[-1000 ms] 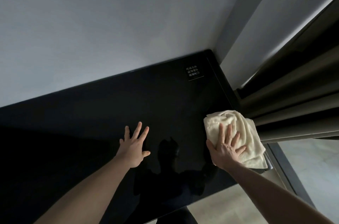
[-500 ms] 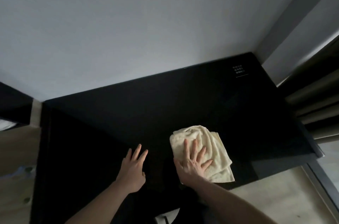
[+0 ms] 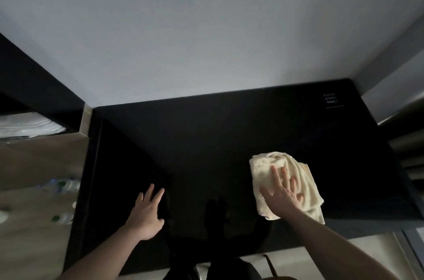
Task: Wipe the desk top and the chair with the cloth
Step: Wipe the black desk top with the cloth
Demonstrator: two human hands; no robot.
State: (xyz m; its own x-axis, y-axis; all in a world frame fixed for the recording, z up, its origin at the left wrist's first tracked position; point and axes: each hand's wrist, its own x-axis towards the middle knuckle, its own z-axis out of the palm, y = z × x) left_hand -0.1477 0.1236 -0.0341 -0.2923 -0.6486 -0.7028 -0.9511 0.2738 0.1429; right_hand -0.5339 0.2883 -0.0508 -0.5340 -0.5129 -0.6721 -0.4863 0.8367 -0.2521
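Desk first: our glossy black desk top (image 3: 229,142) is hard and slick, so cloth should glide. On its near right part lies the crumpled cream terry cloth (image 3: 296,178), soft, light, prone to bunching; we judge a flat palm at its middle handles it best. Our right hand (image 3: 283,197) presses it with spread fingers, gripping nothing; our left hand (image 3: 146,213) rests splayed and empty, near left.

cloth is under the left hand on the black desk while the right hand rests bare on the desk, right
Not quite. The head view shows the cloth under the right hand on the black desk; the left hand rests bare on the desk.
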